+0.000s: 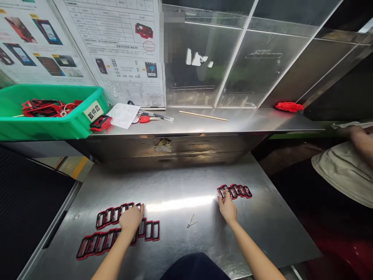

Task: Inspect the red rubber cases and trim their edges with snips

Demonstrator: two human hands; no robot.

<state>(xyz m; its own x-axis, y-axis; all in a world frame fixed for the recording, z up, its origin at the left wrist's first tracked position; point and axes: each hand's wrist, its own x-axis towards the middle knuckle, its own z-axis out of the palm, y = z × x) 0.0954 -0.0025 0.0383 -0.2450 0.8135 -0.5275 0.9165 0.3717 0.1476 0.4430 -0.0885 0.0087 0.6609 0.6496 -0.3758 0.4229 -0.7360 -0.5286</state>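
Red-and-black rectangular frames lie on the steel table in two rows at the left, an upper row (pixel 108 215) and a lower row (pixel 100 242). My left hand (pixel 131 218) reaches over them, its fingers closed at the right end of the upper row, on a frame that they partly cover. At the right, my right hand (pixel 227 208) pinches the leftmost frame of a short overlapping row (pixel 240 190). Between my hands lies a small pair of metal nippers (pixel 190 221), its handles spread and touched by neither hand.
A green bin (pixel 55 126) of red-and-black parts stands on the raised shelf (pixel 201 126). Beside it lie a paper slip (pixel 124 115), a red-handled tool (pixel 148 119), a wooden stick (pixel 203 116) and a red bundle (pixel 289 106). Another person (pixel 346 167) is at the right.
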